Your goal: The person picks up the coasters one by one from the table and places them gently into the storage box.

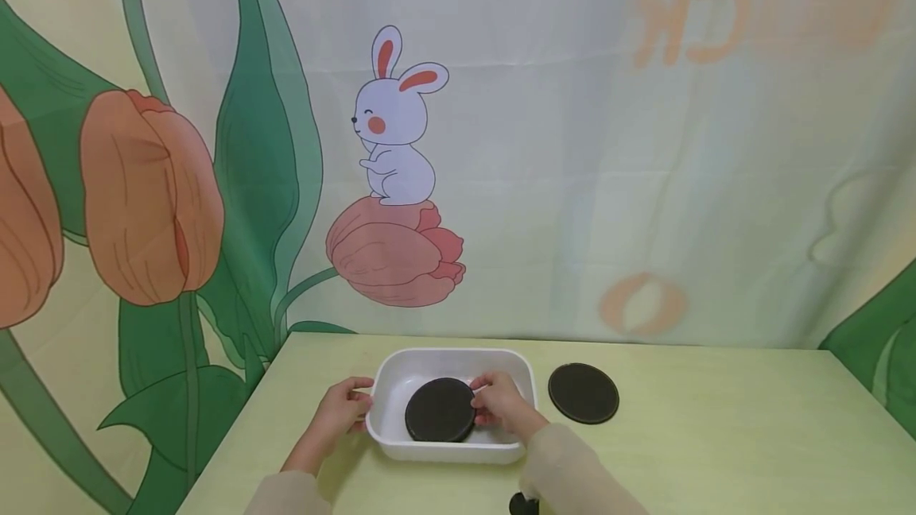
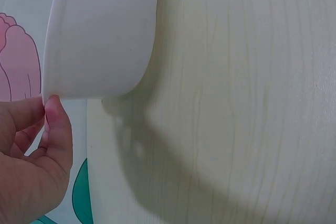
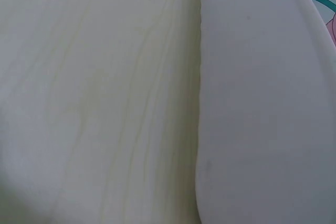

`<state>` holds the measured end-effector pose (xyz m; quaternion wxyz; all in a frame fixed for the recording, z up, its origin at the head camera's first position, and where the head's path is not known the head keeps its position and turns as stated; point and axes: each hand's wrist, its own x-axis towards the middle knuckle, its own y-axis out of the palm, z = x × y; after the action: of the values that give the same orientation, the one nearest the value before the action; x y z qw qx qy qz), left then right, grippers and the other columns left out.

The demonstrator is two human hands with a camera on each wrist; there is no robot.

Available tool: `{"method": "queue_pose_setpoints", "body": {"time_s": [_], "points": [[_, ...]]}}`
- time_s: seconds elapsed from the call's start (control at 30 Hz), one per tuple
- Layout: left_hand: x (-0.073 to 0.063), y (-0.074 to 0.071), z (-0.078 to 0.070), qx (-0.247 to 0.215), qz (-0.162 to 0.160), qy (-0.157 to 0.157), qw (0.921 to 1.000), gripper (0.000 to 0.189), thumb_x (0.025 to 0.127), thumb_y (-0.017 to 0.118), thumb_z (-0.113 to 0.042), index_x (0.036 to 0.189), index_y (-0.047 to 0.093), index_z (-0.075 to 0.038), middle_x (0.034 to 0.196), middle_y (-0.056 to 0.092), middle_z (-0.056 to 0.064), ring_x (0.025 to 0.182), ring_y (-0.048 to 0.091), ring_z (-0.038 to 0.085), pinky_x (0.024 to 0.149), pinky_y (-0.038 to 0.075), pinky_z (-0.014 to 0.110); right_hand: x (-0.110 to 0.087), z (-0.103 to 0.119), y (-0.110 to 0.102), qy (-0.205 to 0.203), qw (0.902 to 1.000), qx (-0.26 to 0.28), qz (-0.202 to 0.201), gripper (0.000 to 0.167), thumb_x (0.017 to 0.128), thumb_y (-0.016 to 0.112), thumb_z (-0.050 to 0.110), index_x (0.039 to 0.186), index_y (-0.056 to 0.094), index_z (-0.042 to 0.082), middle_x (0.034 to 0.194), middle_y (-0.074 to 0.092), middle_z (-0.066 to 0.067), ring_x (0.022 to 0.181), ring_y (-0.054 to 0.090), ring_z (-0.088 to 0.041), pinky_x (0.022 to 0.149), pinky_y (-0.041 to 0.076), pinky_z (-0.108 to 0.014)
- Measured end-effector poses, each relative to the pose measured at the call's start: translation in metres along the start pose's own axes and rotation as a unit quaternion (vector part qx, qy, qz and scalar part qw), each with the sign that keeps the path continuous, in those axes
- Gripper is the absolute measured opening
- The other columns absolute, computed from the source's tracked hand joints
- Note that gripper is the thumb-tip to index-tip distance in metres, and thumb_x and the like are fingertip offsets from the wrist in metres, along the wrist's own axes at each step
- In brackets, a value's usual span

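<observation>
With fingers and thumb drawn together, pinching the tub by its left rim in the left hand. With the right hand over the opposite side, holding the disc inside by its right edge, apparently between curled fingers and thumb. Looks like a step of steadying the tub while setting the disc down or taking it out; cannot tell which. Calls next, probably, for a firm left pinch and either a gentle release or a lift clear of the wall. In the tub: the disc, lying near the front wall, perhaps with another beneath. On the table, just right of the tub: the second disc. By the right sleeve, partly cut off: a small black thing.
</observation>
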<state>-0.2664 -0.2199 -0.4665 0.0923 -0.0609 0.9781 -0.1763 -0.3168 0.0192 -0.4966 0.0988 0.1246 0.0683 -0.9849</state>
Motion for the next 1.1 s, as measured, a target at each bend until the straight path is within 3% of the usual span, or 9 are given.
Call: {"method": "queue_pose_setpoints", "body": {"time_s": [0.33, 0.6, 0.87, 1.1], "points": [[0.000, 0.003, -0.001, 0.000, 0.000, -0.003, 1.0000, 0.030, 0.086, 0.049, 0.000, 0.116, 0.049, 0.003, 0.088, 0.052, 0.012, 0.071, 0.055, 0.018, 0.057, 0.049, 0.027, 0.001, -0.001, -0.004, 0.013, 0.9996, -0.006, -0.025, 0.029, 0.071, 0.048, -0.013, 0.100, 0.052, -0.009, 0.063, 0.045, -0.003, 0.041, 0.044, -0.010, 0.040, 0.043, -0.020], [-0.001, 0.002, -0.002, 0.003, 0.001, -0.003, 1.0000, 0.030, 0.086, 0.049, 0.000, 0.116, 0.049, 0.003, 0.088, 0.052, 0.013, 0.071, 0.056, 0.018, 0.056, 0.048, 0.026, -0.003, 0.004, -0.005, 0.007, 0.9997, -0.002, -0.022, 0.031, 0.069, 0.047, -0.014, 0.100, 0.052, -0.010, 0.060, 0.045, -0.003, 0.040, 0.043, -0.010, 0.039, 0.042, -0.019], [0.000, 0.000, 0.000, 0.003, -0.002, 0.003, 1.0000, 0.030, 0.086, 0.049, 0.000, 0.116, 0.049, 0.003, 0.088, 0.052, 0.012, 0.070, 0.056, 0.017, 0.057, 0.049, 0.027, -0.007, 0.020, -0.010, -0.013, 0.9996, -0.023, -0.002, 0.033, 0.069, 0.046, -0.011, 0.102, 0.050, -0.010, 0.059, 0.041, -0.002, 0.052, 0.042, -0.011, 0.046, 0.046, -0.023], [0.002, 0.001, 0.002, 0.002, -0.005, 0.001, 1.0000, 0.030, 0.086, 0.049, 0.000, 0.115, 0.050, 0.003, 0.088, 0.052, 0.012, 0.069, 0.055, 0.017, 0.055, 0.048, 0.025, -0.014, 0.038, -0.020, -0.002, 0.9990, -0.044, 0.012, 0.031, 0.073, 0.051, -0.009, 0.104, 0.051, -0.008, 0.065, 0.043, -0.002, 0.057, 0.045, -0.013, 0.049, 0.047, -0.023]]}}
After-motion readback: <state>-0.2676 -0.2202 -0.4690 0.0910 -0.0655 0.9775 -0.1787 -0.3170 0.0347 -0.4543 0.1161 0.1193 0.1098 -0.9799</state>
